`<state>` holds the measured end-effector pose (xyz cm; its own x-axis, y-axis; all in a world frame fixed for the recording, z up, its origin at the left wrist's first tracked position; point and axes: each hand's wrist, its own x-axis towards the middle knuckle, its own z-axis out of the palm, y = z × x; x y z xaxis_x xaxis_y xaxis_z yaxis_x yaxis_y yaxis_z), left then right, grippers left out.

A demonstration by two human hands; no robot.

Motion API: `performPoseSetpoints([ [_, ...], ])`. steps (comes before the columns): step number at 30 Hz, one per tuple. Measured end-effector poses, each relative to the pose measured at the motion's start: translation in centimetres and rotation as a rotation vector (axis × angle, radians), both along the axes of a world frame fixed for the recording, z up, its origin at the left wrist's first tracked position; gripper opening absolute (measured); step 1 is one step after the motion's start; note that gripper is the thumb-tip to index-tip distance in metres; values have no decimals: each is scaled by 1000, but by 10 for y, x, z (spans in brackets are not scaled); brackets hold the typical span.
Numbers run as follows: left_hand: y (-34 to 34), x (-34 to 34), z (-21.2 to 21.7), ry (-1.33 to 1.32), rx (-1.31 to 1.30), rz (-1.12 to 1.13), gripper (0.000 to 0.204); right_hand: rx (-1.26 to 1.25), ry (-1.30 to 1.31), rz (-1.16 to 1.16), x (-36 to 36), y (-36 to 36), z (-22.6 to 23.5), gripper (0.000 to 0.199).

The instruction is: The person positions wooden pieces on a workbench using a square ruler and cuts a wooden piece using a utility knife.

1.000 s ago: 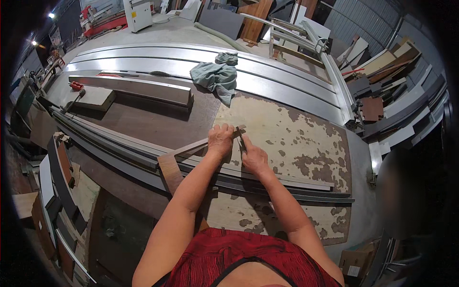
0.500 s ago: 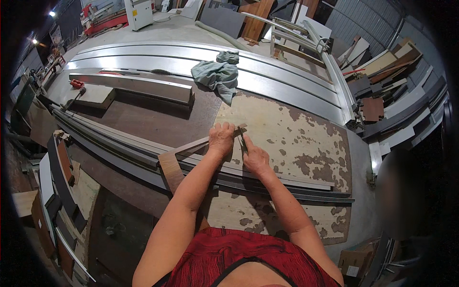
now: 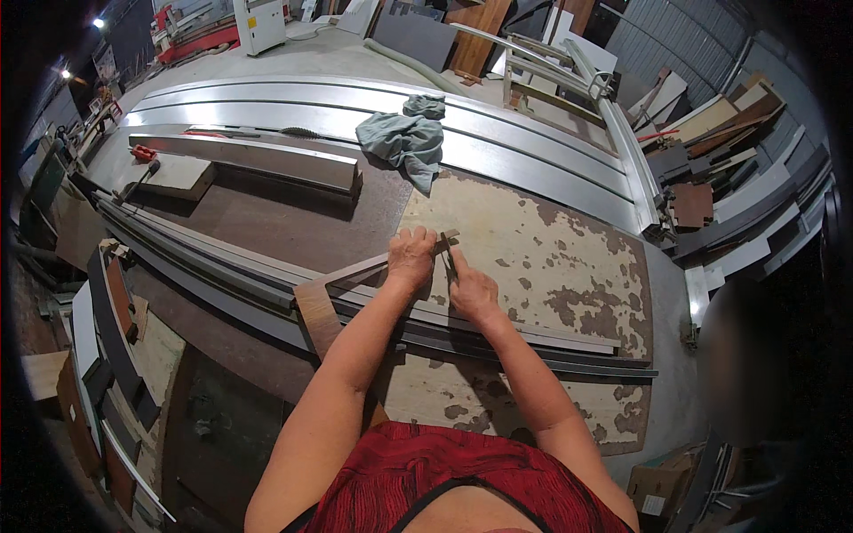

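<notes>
Several boards (image 3: 133, 373), far left: dark, white and brown, leaning at a slant below the table edge.
Red-and-black tool (image 3: 143, 155): on or against the near left end of a pale block (image 3: 182, 180); exact kind unclear to me.
Metal beam (image 3: 253, 162): long, lying beside the block, shadow in front.
Long strips (image 3: 222, 264): several, side by side, running slantwise across the table and under both forearms.
Wider wooden piece (image 3: 314, 311): lies across the long strips, partly behind the left forearm.
Wooden strip (image 3: 362, 268): thin, angled up from the wider piece to the pale part of the table; joined or merely touching, I cannot tell.
Cloth (image 3: 404, 142): grey-green, crumpled, mostly on the slotted metal bed (image 3: 524, 169), one corner trailing nearer.
Left hand (image 3: 411, 262): grip closed over the wooden strip near its far end, fingers bent.
Dark tool (image 3: 448, 254): slim, upper end crossing the strip's tip.
Right hand (image 3: 474, 293): grip closed on the dark tool, index finger extended along it.
Table (image 3: 489, 209): pale here, with dark blotches.
Offcuts (image 3: 733, 133), far right: piled, mixed colours.
</notes>
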<state>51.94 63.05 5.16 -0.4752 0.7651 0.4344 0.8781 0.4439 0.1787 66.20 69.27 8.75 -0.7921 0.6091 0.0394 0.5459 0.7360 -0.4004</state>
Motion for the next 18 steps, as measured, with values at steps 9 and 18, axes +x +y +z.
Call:
performPoseSetpoints([
  [9,1,2,6,-14,-41,-24,22,-11,4,20,9,5,1,62],
  [18,0,0,0,-15,-5,-4,23,9,34,6,-16,15,-6,58],
])
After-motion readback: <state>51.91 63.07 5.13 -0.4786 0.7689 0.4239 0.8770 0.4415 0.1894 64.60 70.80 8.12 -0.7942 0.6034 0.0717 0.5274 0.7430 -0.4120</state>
